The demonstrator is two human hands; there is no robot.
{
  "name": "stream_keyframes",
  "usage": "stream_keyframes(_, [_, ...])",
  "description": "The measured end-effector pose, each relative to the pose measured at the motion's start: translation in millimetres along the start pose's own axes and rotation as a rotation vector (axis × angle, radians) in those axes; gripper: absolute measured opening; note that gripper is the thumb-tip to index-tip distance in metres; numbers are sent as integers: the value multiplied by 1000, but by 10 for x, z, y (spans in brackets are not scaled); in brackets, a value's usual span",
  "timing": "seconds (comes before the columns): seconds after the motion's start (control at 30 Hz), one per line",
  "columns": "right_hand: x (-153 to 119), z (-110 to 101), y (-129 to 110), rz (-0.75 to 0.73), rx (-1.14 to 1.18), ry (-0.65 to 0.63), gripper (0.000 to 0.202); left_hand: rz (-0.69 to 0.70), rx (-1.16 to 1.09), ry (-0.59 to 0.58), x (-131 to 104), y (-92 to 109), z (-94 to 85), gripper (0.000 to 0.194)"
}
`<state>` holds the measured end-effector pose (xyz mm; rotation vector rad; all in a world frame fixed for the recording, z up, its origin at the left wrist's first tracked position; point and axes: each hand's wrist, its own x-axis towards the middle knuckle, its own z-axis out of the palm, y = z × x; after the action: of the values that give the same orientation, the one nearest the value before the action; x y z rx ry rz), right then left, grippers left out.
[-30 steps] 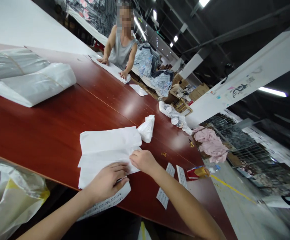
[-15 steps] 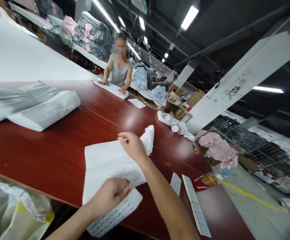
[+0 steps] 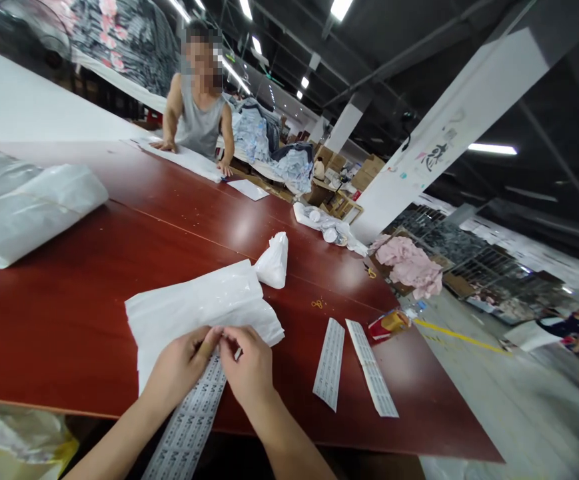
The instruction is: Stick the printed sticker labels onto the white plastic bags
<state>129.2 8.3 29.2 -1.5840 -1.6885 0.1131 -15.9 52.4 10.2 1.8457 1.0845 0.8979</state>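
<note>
My left hand [image 3: 182,363] is closed on a long sheet of printed labels [image 3: 189,427], which hangs down over the table's front edge. Beside it, my right hand [image 3: 250,367] pinches at the sheet's upper end, the fingertips of both hands almost meeting. Whether a single label is between the right fingertips is too small to see. Just beyond and partly under the hands lies a stack of flat white plastic bags [image 3: 194,303]. A crumpled white plastic bundle [image 3: 273,261] sits at its far right corner.
Two more label strips [image 3: 329,363] [image 3: 372,370] lie to the right, near a red packet [image 3: 388,325]. Yellow rubber bands [image 3: 318,304] and scissors [image 3: 370,270] are farther back. Large bag bundles [image 3: 44,207] lie left. A co-worker [image 3: 202,113] stands across the red table [image 3: 69,333].
My right hand has come back from above the white bags to the label sheet in my left hand. The sheet has turned more upright. The view has shifted right.
</note>
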Motion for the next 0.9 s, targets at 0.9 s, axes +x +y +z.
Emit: stream_keyframes(0.9, [-60,-527,-54,189,268,-273,17,157,-5,-49,-284,79,-66,28])
